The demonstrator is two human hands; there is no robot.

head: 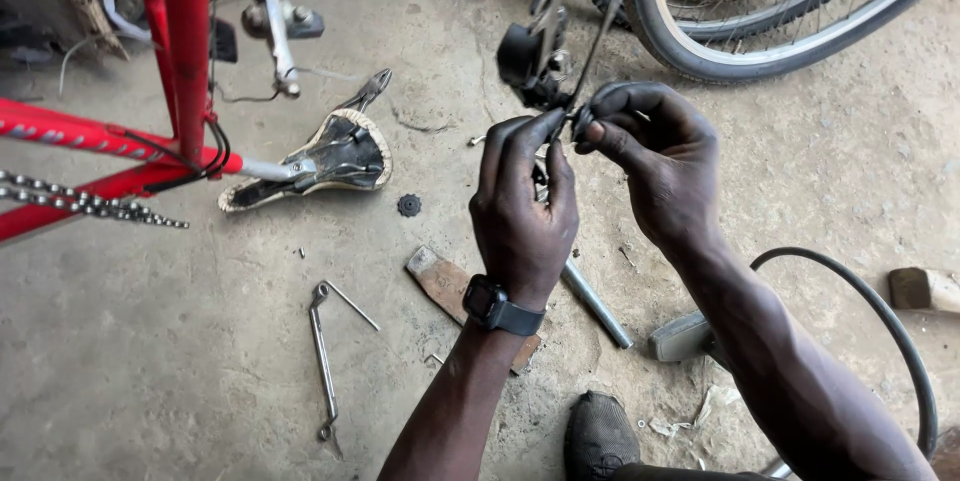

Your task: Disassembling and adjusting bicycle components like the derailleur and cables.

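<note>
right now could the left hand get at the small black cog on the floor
Probably yes: the small black cog lies bare on the floor just beside the left hand, nothing between them, though that hand's grip is busy on a brake part.

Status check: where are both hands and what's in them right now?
Left hand and right hand raised together, fingertips pinching a small dark part. Thin metal rod sticks up from it. Saddle and flat bar on the floor, clear of the hands.

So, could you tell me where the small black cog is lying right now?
In the head view, the small black cog lies on the concrete floor, just right of the upturned saddle and left of the left hand.
</note>
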